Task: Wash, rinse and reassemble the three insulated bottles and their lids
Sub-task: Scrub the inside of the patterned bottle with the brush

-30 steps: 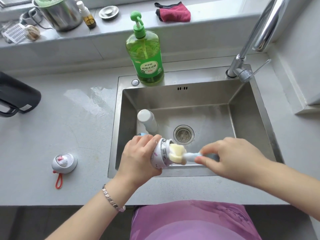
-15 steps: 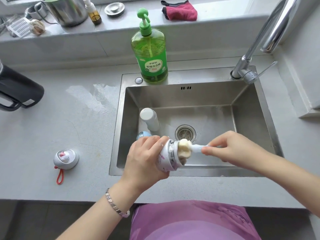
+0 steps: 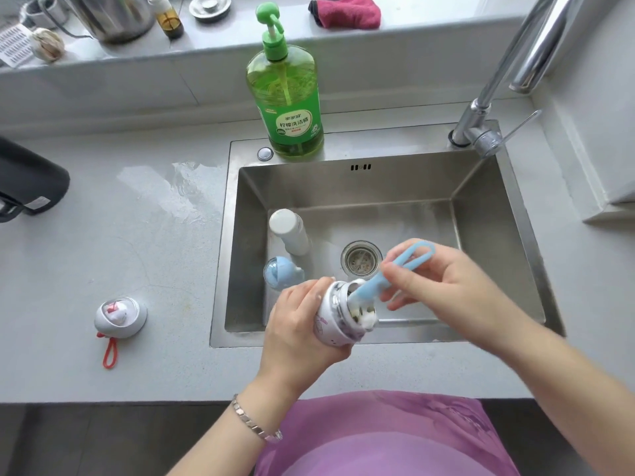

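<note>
Over the sink (image 3: 508, 255), left hand (image 3: 302, 324) grips the tilted white bottle (image 3: 335, 321); right hand (image 3: 443, 286) pinches the blue brush (image 3: 385, 276) inside it.

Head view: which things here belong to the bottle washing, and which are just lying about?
In the job: held bottle, left hand, brush, right hand, white bottle and blue-topped bottle in the sink, loop lid on the counter, dish soap.
Lying about: red cloth, steel pot, amber bottle, black jug.

Silver link bracelet (image 3: 256, 424) on L wrist; purple-pink garment (image 3: 378, 438) w/ faint darker print.
</note>
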Tool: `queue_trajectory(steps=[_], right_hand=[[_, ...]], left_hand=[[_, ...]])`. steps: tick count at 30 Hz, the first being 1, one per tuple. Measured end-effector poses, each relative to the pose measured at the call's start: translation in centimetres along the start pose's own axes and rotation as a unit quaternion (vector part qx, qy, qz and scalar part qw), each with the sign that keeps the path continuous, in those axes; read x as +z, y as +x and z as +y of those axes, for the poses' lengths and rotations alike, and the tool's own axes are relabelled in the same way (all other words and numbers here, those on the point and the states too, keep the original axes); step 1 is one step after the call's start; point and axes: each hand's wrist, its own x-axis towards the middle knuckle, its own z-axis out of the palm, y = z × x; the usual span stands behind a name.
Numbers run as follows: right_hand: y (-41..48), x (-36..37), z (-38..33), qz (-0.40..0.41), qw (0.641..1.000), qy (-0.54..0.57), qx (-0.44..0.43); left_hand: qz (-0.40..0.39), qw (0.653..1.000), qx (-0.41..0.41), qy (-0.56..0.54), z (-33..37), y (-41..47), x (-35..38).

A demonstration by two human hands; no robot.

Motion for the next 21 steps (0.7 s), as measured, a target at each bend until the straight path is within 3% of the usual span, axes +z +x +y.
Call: queue_trajectory(steps=[3, 6, 9, 15, 18, 21], right_hand=[[0.2, 1.3, 1.1, 0.074, 0.997, 0.013, -0.021], [0.6, 1.7, 1.0, 0.115, 0.984, 0.133, 0.016], [0.3, -0.4, -0.7, 0.173, 0.968, 0.182, -0.011], [-1.0, 2.2, 0.0, 0.115, 0.990, 0.082, -0.027], [-0.8, 1.0, 0.0, 0.148, 0.981, 0.123, -0.029], [-0.8, 1.8, 0.4, 0.120, 0.986, 0.112, -0.018]], left_hand=[[0.022, 0.999, -0.004, -0.025, 0.0, 0.7, 0.0], [0.030, 0.998, 0.012, -0.053, -0.4, 1.3, -0.2], [0.049, 0.995, 0.021, -0.081, -0.8, 1.5, -0.7], [0.048, 0.994, 0.078, -0.064, 0.1, 1.5, 0.0], [0.072, 0.994, 0.046, -0.066, -0.5, 1.0, -0.4], [0.055, 0.994, 0.074, -0.054, 0.0, 1.4, -0.3]])
